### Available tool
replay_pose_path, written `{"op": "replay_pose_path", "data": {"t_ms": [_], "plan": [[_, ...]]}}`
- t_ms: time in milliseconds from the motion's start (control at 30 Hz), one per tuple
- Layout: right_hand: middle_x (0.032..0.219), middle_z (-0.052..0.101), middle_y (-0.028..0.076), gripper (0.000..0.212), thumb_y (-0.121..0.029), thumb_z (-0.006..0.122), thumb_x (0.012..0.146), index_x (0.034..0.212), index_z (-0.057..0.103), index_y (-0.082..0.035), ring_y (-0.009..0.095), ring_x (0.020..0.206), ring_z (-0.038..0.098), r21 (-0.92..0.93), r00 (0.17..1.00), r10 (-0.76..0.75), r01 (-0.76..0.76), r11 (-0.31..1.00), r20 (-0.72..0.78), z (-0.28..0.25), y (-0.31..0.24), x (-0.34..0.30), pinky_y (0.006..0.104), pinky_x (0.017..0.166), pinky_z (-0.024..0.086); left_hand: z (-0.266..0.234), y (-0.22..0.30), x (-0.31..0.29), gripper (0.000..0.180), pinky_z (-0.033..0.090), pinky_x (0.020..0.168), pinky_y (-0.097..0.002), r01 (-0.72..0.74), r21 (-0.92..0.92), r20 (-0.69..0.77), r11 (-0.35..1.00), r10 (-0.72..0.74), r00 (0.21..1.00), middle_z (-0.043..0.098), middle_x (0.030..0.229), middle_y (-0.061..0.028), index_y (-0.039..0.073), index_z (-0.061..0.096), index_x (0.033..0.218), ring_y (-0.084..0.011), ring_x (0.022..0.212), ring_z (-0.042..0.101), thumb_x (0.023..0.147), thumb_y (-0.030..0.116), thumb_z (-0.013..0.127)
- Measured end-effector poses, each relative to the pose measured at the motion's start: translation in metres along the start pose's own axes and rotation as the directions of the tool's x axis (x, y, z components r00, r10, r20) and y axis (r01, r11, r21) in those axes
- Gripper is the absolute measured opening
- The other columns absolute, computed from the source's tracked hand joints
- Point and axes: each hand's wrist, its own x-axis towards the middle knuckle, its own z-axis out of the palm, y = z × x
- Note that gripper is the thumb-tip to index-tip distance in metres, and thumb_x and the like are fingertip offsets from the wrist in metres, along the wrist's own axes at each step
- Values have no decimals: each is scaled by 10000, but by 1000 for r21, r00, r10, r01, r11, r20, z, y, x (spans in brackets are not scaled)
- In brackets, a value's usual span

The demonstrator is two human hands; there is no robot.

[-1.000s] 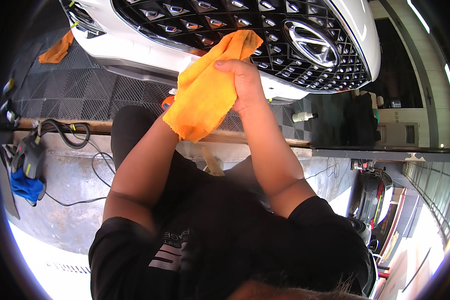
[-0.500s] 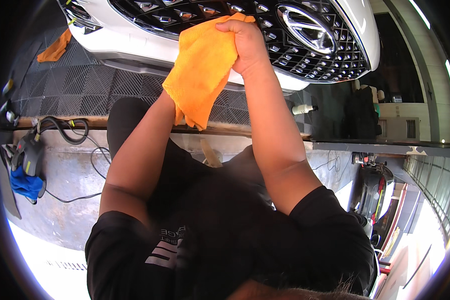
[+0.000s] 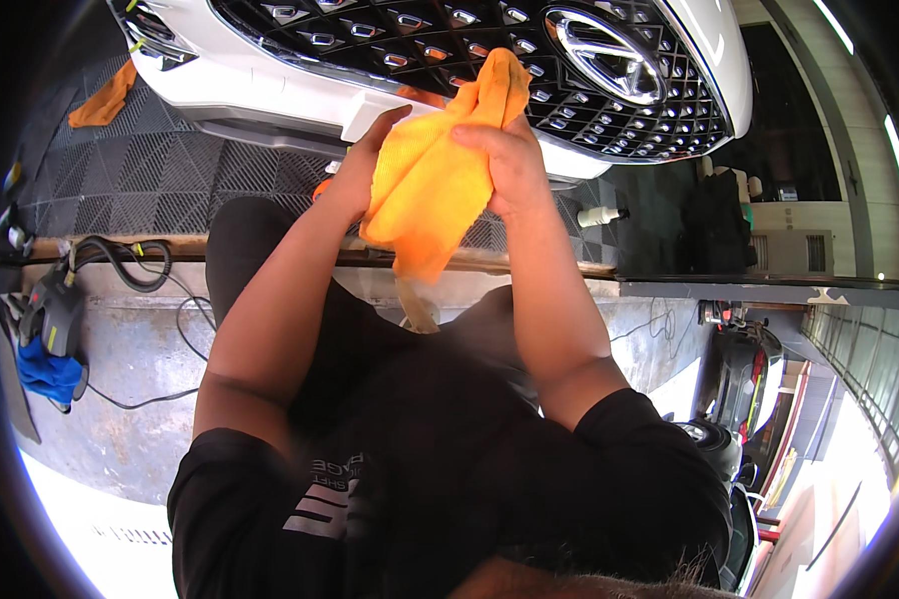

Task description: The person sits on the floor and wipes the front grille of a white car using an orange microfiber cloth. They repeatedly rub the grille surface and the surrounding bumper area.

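Note:
An orange microfiber cloth (image 3: 430,190) hangs between my two hands in front of a white car's black-and-chrome grille (image 3: 390,45). My right hand (image 3: 514,170) is closed on its right side, the thumb pressed over the front. A bunched corner of the cloth sticks up above that hand. At the cloth's left edge my left hand (image 3: 362,165) grips it, one digit pointing up and the other fingers hidden behind the fabric. The white bumper (image 3: 270,90) lies just beyond both hands. A round chrome emblem (image 3: 607,57) sits on the grille to the right.
Another orange cloth (image 3: 105,97) lies on the dark tiled floor (image 3: 170,185) at left. A corded power tool (image 3: 60,309) with a blue cloth (image 3: 50,371) stands lower left, its cable trailing. A white bottle (image 3: 599,216) lies right of my right forearm. Another car (image 3: 754,369) is far right.
The cloth has shifted and been turned, with a bunched corner now pointing up. My left hand has come out from behind it to its left edge; my right hand has moved lower and slightly right.

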Motion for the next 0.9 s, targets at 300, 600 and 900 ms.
{"op": "replay_pose_path", "data": {"t_ms": [300, 600, 900], "plan": [[1084, 716, 108, 396, -61, 779, 812, 1164, 612, 8, 217, 994, 695, -433, 922, -338, 230, 872, -190, -20, 87, 62, 344, 886, 547, 8, 23, -14, 563, 506, 1015, -369, 5, 545, -94, 838, 54, 994, 689, 1313, -170, 45, 534, 1456, -284, 1196, 674, 973, 306, 659], [986, 708, 114, 443, -48, 796, 790, 1169, 576, 20, 254, 860, 737, -620, 960, -257, 136, 773, -110, 7, 2, 62, 356, 771, 618, -1, 2, -7, 644, 526, 984, -433, -169, 485, 27, 858, 179, 984, 702, 1264, -189, 126, 513, 1459, -387, 1192, 657, 905, 373, 729], [1025, 694, 115, 531, -88, 765, 815, 1286, 529, -27, 230, 889, 697, -767, 911, -392, 162, 621, -125, -19, 39, 47, 351, 795, 575, 12, 40, -36, 493, 524, 949, -482, -196, 675, 128, 711, 150, 980, 684, 1280, -173, 108, 556, 1362, -400, 1157, 649, 922, 319, 629]]}}
